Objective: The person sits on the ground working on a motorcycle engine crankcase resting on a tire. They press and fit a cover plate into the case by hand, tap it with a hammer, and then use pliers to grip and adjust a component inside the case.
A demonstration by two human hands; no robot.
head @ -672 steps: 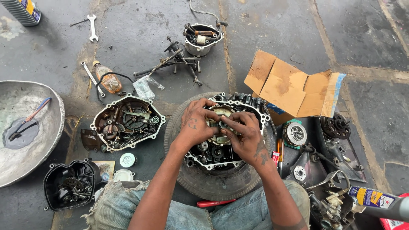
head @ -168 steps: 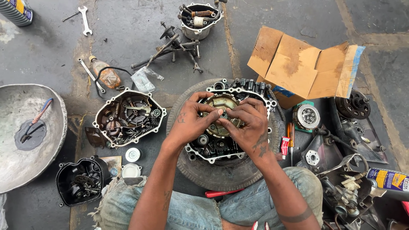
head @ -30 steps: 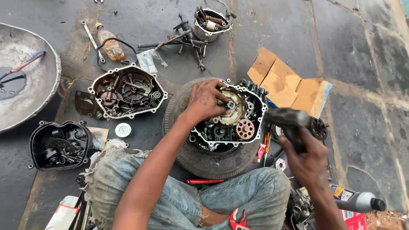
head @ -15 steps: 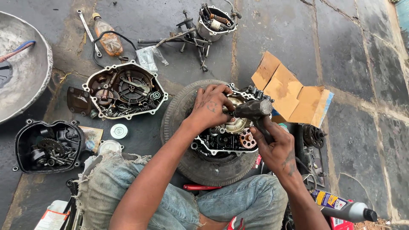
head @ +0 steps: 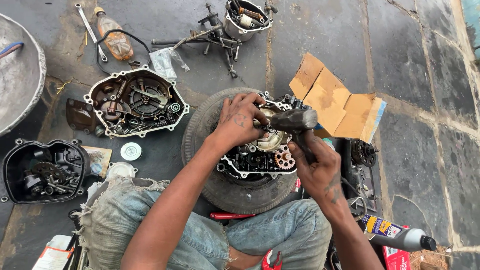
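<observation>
A: Count, left to right?

B: One metal basin (head: 22,80); two removed covers, black one (head: 42,170) and grey one (head: 135,102); one engine case (head: 260,150) on one tyre (head: 200,135) on the floor.

A: Hands?

B: Left hand (head: 240,122) pressed on the case's round centre part, fingers bent. Right hand (head: 317,167) closed around one hammer (head: 295,122), head just above the case. One cardboard piece (head: 335,105) to the right.

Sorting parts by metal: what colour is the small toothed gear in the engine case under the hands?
Copper-pink, against the grey engine case; the small gear shows best in the head view.
</observation>
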